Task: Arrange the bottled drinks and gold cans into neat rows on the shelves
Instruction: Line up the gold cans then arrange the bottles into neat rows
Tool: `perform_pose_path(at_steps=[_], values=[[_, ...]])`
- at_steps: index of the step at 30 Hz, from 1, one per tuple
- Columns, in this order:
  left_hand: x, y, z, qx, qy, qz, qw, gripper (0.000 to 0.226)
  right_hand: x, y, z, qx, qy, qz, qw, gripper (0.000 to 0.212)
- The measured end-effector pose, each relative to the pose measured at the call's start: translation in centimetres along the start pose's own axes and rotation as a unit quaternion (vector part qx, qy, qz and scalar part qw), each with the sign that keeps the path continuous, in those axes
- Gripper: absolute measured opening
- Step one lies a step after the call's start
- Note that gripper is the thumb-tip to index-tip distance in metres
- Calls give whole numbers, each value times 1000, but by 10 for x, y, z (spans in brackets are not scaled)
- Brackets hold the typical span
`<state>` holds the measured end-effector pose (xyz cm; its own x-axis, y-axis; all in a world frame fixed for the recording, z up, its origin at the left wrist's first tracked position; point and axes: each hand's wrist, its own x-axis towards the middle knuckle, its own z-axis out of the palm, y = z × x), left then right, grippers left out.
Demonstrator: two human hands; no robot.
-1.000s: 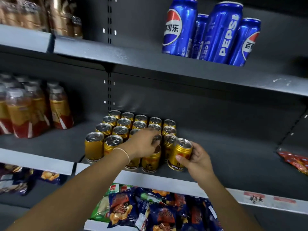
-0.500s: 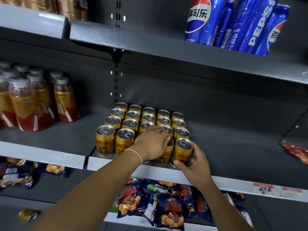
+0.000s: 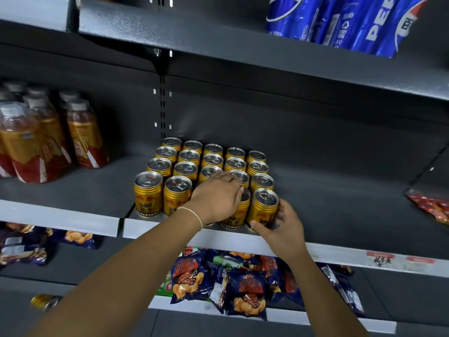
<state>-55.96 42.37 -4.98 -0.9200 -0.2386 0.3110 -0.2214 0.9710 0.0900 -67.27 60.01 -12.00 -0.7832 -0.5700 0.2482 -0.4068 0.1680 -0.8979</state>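
Right fingers (image 3: 281,211) wrap front-corner gold can (image 3: 263,207), seemingly gripping.

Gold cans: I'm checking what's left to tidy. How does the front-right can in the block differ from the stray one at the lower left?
The front-right can stands upright; the stray can appears to lie on its side, though it is blurred. The front-right can sits in the block of cans, gripped by the right hand; the stray can lies lower down, alone and untouched. Both are gold.
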Motion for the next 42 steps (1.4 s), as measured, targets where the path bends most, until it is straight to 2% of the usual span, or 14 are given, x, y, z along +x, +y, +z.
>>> perform_pose_path(at_steps=[11,16,18,21,27,31,33,36,39,40,42], values=[[-3,6,-10,6,-11,-19,1000,48,5,-12,1,-10,-4,-16,1000,94],[-18,6,-25,-28,95,-28,995,49,12,-21,3,24,-1,-20,1000,95],[-31,-2,-32,-73,149,-60,984,50,16,-23,4,36,3,-9,999,97],[-52,-27,-42,-121,183,-133,966,48,18,-22,4,36,13,10,999,95],[-76,-84,-45,-205,163,-215,941,48,20,-22,12,40,46,19,998,77],[-82,-102,-42,-337,175,-252,890,52,21,-24,15,79,57,69,993,80],[-81,-111,-42,-403,204,-269,850,53,20,-26,17,111,65,98,987,79],[-80,-126,-45,-513,241,-326,756,51,18,-30,19,130,65,121,982,89],[-81,-142,-38,-611,194,-385,664,58,17,-31,20,131,68,120,982,109],[-82,-145,-32,-627,169,-394,650,60,17,-31,21,128,68,118,982,110],[-87,-147,-19,-625,130,-409,652,62,18,-31,23,118,68,118,984,105]])
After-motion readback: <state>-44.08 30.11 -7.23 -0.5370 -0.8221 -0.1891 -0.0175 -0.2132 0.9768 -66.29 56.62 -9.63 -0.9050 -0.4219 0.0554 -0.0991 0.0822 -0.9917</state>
